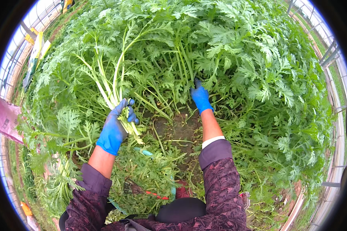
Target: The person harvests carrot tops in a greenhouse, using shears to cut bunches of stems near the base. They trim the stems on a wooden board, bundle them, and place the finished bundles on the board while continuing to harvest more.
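My left hand, in a blue glove, grips a small bunch of garland chrysanthemum stems by their pale lower ends. Their leafy tops fan up and away from me, and the stem ends stick out below my fist. My right hand, also blue-gloved, reaches in at the foot of the standing greens. Its fingertips are lost among stems and leaves, so whether they grip anything is hidden. Bare soil with a few cut stubs shows between my hands.
Beneath my arms, leaf scraps lie within and around a turquoise rim, with a red strip among them. Gathered greens lie at left near a pink bag. Dense foliage spreads ahead and right, and greenhouse framing borders the view.
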Action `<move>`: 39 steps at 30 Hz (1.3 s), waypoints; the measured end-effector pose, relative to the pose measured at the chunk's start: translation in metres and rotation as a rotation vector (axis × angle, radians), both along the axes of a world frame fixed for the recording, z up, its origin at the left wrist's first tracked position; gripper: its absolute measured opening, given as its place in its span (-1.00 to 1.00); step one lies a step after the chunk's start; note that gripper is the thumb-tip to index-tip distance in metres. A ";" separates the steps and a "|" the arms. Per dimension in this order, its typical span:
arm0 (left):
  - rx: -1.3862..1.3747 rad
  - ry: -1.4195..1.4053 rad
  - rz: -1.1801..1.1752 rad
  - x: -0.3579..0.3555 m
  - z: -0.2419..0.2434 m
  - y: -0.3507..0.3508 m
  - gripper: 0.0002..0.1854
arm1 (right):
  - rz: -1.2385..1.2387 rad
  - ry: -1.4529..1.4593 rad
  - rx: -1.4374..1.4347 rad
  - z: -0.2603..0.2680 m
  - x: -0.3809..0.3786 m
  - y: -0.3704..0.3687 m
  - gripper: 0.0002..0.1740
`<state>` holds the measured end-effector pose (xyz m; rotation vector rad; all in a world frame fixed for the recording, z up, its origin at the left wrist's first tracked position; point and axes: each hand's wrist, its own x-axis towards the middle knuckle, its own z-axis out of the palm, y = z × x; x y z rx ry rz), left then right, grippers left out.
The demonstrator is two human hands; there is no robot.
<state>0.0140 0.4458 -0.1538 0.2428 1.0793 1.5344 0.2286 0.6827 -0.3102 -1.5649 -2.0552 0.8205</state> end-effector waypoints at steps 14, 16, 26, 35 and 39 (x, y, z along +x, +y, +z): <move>-0.053 -0.039 0.000 0.015 -0.006 -0.007 -0.68 | -0.133 -0.177 0.179 0.007 0.020 -0.017 -0.63; -0.049 -0.033 0.006 0.014 -0.008 -0.006 -0.68 | -0.168 0.056 0.204 0.006 0.024 -0.022 -0.63; -0.041 -0.037 -0.017 0.008 -0.017 -0.016 -0.65 | -0.008 0.054 0.267 -0.025 -0.010 -0.035 -0.66; -0.053 0.036 -0.043 0.005 -0.011 -0.017 -0.68 | -0.211 0.430 0.196 -0.014 0.010 -0.020 -0.62; 0.055 -0.035 -0.118 0.004 -0.008 -0.018 -0.67 | -0.058 0.422 -0.070 -0.018 -0.021 -0.008 -0.47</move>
